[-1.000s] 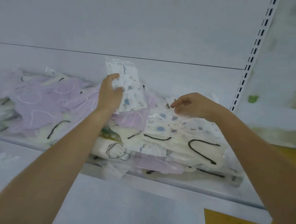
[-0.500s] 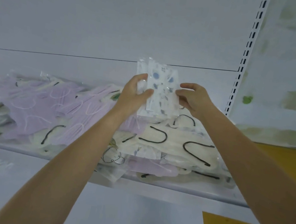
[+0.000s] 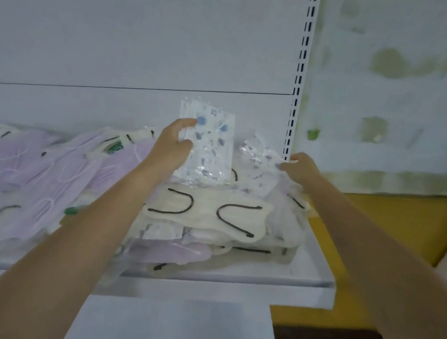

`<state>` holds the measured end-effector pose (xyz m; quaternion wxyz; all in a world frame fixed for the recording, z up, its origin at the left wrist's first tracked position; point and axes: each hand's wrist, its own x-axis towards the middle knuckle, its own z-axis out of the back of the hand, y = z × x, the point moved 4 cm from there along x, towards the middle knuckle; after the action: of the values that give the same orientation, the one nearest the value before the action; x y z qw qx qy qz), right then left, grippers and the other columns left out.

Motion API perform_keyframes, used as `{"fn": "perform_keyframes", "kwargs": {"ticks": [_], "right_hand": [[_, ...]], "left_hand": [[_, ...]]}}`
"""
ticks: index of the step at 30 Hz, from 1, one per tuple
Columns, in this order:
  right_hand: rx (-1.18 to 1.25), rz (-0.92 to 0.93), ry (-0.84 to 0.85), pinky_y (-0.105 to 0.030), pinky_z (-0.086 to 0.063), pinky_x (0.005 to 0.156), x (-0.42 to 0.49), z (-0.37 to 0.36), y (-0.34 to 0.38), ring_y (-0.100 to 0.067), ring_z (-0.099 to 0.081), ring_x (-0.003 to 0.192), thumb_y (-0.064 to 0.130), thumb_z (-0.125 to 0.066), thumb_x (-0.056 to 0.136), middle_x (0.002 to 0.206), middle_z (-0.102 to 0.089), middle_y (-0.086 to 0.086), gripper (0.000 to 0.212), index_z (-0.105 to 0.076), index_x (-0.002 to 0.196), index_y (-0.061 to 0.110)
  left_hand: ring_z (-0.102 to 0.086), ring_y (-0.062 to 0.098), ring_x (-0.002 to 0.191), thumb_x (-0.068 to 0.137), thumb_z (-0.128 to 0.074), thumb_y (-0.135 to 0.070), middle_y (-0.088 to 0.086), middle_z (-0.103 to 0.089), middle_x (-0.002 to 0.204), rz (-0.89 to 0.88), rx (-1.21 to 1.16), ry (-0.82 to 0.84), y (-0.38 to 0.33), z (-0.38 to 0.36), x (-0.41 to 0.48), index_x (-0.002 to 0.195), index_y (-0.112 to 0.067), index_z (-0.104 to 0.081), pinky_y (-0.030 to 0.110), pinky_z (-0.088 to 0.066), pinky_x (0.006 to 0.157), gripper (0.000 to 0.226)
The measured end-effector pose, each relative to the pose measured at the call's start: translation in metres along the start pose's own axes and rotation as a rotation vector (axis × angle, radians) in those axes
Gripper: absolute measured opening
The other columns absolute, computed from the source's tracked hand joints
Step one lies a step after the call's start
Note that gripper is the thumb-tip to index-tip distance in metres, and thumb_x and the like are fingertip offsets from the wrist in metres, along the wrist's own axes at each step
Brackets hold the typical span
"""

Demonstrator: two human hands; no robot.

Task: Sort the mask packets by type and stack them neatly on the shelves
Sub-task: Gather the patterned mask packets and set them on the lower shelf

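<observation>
Since half a second ago the right hand (image 3: 300,168) has left the upright blue-dotted packets (image 3: 210,141) and gone right, where thumb and finger pinch a second dotted packet (image 3: 259,157) at the heap's rear, just beside the slotted upright (image 3: 301,64). Only the left hand (image 3: 172,143) grips the upright packets, above the heap of lilac and cream packets (image 3: 40,169) covering the white shelf (image 3: 311,289). Bare shelf shows only at its right end, and a lower shelf (image 3: 161,332) juts beneath. A stained wall (image 3: 406,81) stands to the right. Packet print is too blurred to read.
</observation>
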<state>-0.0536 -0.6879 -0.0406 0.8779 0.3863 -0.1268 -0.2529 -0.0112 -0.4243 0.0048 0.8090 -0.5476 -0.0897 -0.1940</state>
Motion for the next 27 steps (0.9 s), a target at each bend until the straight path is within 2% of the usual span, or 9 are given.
{"fn": "perform_keyframes", "kwargs": {"ticks": [4, 6, 8, 11, 14, 17, 19, 22, 27], "right_hand": [[0.025, 0.054, -0.005, -0.035, -0.034, 0.106, 0.002, -0.002, 0.005, -0.03, -0.045, 0.125, 0.032, -0.059, 0.09, 0.137, -0.049, -0.012, 0.056, -0.044, 0.135, 0.003], [0.072, 0.116, 0.006, -0.034, -0.043, 0.094, 0.001, -0.001, 0.015, -0.03, -0.057, 0.106, 0.036, -0.063, 0.087, 0.11, -0.064, -0.011, 0.047, -0.057, 0.116, 0.0], [0.06, 0.142, 0.184, -0.027, -0.044, 0.075, -0.006, -0.006, 0.027, -0.021, -0.055, 0.088, 0.036, -0.066, 0.085, 0.088, -0.062, -0.002, 0.037, -0.063, 0.104, 0.005], [-0.031, 0.149, 0.37, -0.025, -0.044, 0.071, -0.013, -0.014, 0.033, -0.018, -0.054, 0.085, 0.026, -0.072, 0.08, 0.104, -0.066, -0.013, 0.04, -0.065, 0.11, 0.001], [0.014, 0.179, 0.276, -0.021, -0.048, 0.073, -0.007, -0.015, 0.033, -0.021, -0.061, 0.09, 0.016, -0.07, 0.081, 0.114, -0.066, -0.015, 0.031, -0.068, 0.106, -0.002], [0.193, 0.189, 0.079, -0.009, -0.041, 0.044, 0.0, -0.004, 0.031, -0.014, -0.055, 0.065, 0.009, -0.06, 0.087, 0.082, -0.065, -0.001, 0.015, -0.068, 0.1, 0.006], [0.352, 0.184, -0.091, -0.008, -0.039, 0.043, 0.007, 0.009, 0.027, -0.012, -0.052, 0.061, 0.01, -0.056, 0.089, 0.077, -0.06, 0.003, 0.012, -0.065, 0.097, 0.014], [0.557, 0.245, -0.215, -0.01, -0.04, 0.045, 0.005, 0.028, 0.033, -0.005, -0.05, 0.057, 0.01, -0.053, 0.092, 0.077, -0.059, 0.005, 0.016, -0.064, 0.102, 0.015], [0.664, 0.438, -0.35, -0.013, -0.038, 0.04, -0.008, 0.072, 0.066, 0.003, -0.044, 0.039, 0.003, -0.05, 0.091, 0.066, -0.055, 0.005, 0.018, -0.062, 0.09, 0.016]], "left_hand": [[-0.04, 0.003, 0.046, 0.089, -0.037, 0.007, -0.011, -0.041, 0.121, -0.001, 0.004, 0.011, 0.0, -0.007, 0.0, 0.132, -0.02, -0.048, 0.008, -0.032, 0.041, 0.052], [-0.04, 0.001, 0.043, 0.089, -0.037, 0.007, -0.012, -0.04, 0.123, 0.009, 0.003, 0.005, 0.002, -0.007, -0.001, 0.133, -0.02, -0.047, 0.008, -0.031, 0.04, 0.053], [-0.043, 0.003, 0.05, 0.089, -0.036, 0.006, -0.011, -0.04, 0.125, 0.025, 0.011, 0.001, 0.005, -0.007, -0.002, 0.133, -0.021, -0.047, 0.008, -0.032, 0.041, 0.052], [-0.041, 0.008, 0.054, 0.091, -0.035, 0.004, -0.012, -0.039, 0.124, 0.056, 0.025, 0.02, 0.008, -0.009, -0.005, 0.135, -0.021, -0.044, 0.007, -0.033, 0.041, 0.052], [-0.039, 0.001, 0.059, 0.092, -0.034, 0.004, -0.011, -0.037, 0.123, 0.083, 0.024, 0.037, 0.014, -0.013, -0.004, 0.137, -0.02, -0.042, 0.003, -0.034, 0.044, 0.052], [-0.041, 0.002, 0.063, 0.092, -0.032, 0.005, -0.005, -0.038, 0.138, 0.095, 0.018, 0.018, 0.018, -0.014, -0.004, 0.138, -0.019, -0.04, 0.005, -0.034, 0.045, 0.053], [-0.052, 0.008, 0.078, 0.091, -0.031, 0.005, 0.0, -0.034, 0.145, 0.084, 0.011, -0.041, 0.019, -0.01, -0.003, 0.139, -0.019, -0.039, 0.007, -0.039, 0.053, 0.054], [-0.051, 0.032, 0.116, 0.089, -0.029, 0.005, 0.003, -0.033, 0.147, 0.065, 0.006, -0.112, 0.021, -0.004, 0.001, 0.138, -0.021, -0.039, 0.022, -0.045, 0.075, 0.056], [-0.041, 0.044, 0.126, 0.087, -0.03, 0.005, 0.0, -0.035, 0.144, -0.015, -0.022, -0.17, 0.012, 0.01, 0.008, 0.136, -0.02, -0.04, 0.055, -0.035, 0.105, 0.057]]}}
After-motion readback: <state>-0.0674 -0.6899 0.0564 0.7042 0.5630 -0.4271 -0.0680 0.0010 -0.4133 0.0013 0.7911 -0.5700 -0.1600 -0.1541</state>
